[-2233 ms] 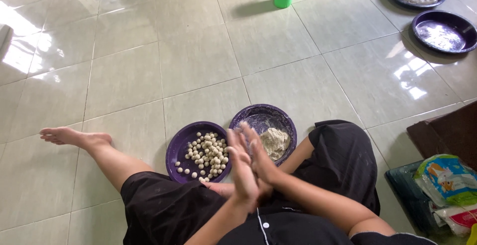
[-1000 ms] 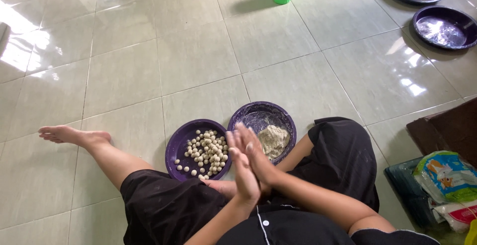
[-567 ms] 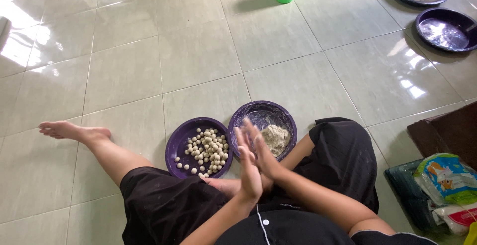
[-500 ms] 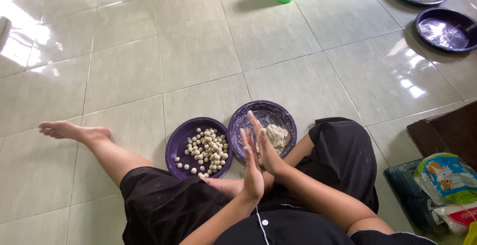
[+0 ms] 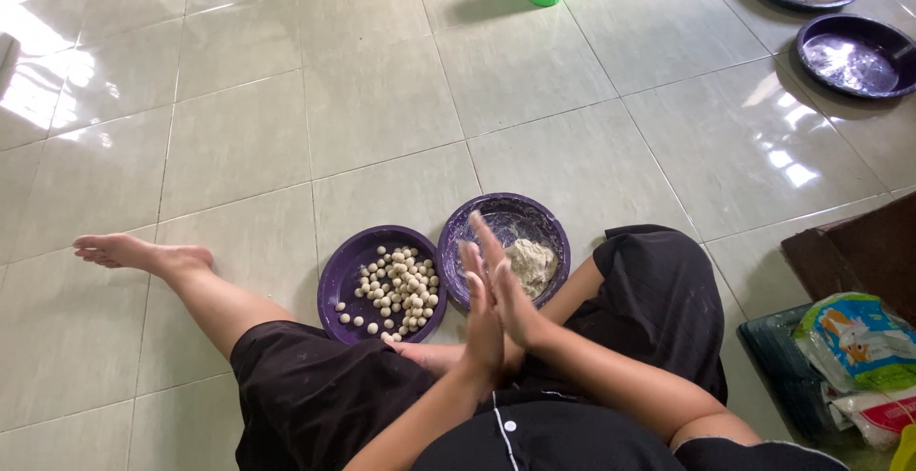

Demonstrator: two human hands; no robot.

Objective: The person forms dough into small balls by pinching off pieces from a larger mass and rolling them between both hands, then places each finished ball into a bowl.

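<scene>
Tiled floor — dough bowl beyond hands

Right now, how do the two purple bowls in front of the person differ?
The left bowl holds many small pale balls; the right bowl holds one lump of pale dough. The left bowl is fully in view, while the pressed-together hands, left hand and right hand, partly cover the right bowl. Both are round, purple and stand side by side on the tiled floor.
</scene>
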